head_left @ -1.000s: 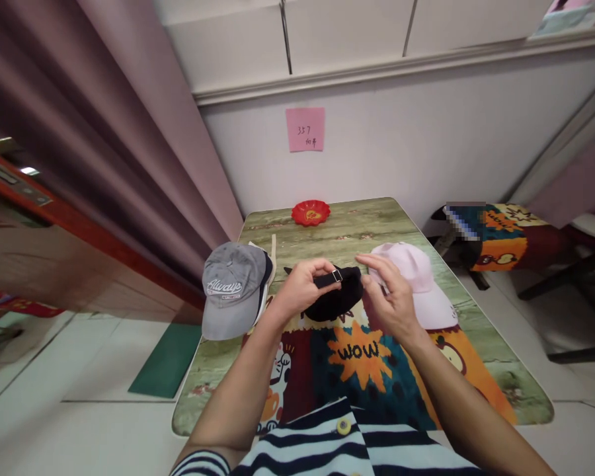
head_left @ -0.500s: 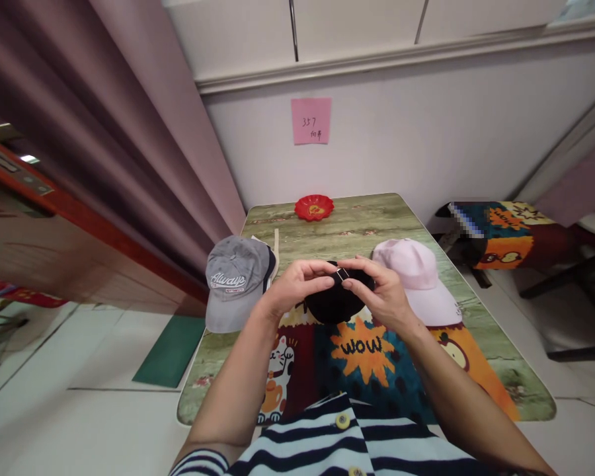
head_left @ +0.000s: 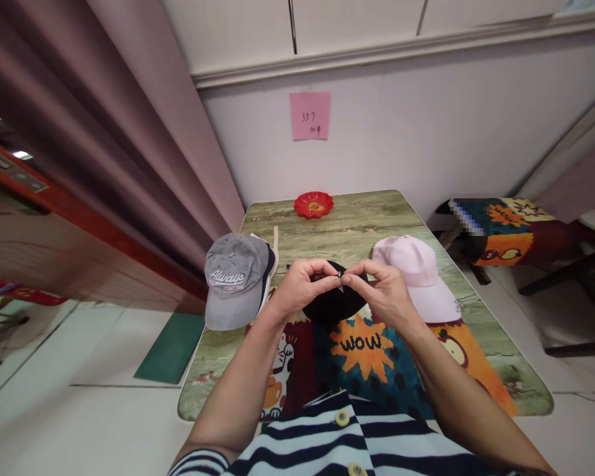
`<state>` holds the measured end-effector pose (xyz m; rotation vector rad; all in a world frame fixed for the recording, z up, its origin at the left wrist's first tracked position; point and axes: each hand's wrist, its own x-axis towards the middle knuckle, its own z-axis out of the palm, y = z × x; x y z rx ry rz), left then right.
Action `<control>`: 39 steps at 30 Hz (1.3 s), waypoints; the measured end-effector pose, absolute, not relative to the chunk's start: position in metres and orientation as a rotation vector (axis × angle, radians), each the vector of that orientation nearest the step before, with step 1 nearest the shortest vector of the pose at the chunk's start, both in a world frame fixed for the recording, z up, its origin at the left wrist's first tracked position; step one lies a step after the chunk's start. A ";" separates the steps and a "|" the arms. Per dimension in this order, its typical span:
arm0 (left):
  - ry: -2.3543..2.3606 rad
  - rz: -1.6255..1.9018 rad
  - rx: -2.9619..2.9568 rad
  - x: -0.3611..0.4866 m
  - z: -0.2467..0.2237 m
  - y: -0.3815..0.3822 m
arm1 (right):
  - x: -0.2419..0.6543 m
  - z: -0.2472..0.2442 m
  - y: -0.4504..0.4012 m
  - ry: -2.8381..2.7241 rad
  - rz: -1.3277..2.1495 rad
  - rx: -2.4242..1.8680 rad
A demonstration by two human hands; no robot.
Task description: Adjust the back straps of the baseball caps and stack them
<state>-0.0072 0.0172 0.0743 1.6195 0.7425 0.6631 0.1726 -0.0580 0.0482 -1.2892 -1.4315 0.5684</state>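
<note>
A black cap (head_left: 333,301) lies in the middle of the table, under my hands. My left hand (head_left: 310,284) and my right hand (head_left: 377,284) meet above it, thumbs and forefingers pinched together at the cap's strap and its small metal buckle (head_left: 340,275). Most of the strap is hidden by my fingers. To the left sits a grey cap (head_left: 235,271) with white lettering, stacked over darker and cream caps. A pale pink cap (head_left: 416,274) rests on the right, beside my right hand.
A red scalloped dish (head_left: 313,205) stands near the back of the wood-patterned table (head_left: 337,235). A colourful cloth (head_left: 364,347) covers the front. Behind is a wall with a pink note (head_left: 310,116). A curtain and an orange-edged door are at the left.
My fingertips have come closer together, and the buckle is now more covered by them. The black cap has shifted slightly left. The view has tilted a little.
</note>
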 end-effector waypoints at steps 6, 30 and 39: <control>0.836 0.815 1.914 0.001 0.069 0.003 | 0.163 0.054 -0.060 -1.527 0.078 -1.384; 0.922 0.864 2.021 0.002 0.059 0.004 | 0.172 0.032 -0.049 -1.373 0.467 -1.277; 0.789 0.953 1.707 -0.013 0.066 0.007 | 0.184 0.022 -0.040 -1.567 0.665 -1.245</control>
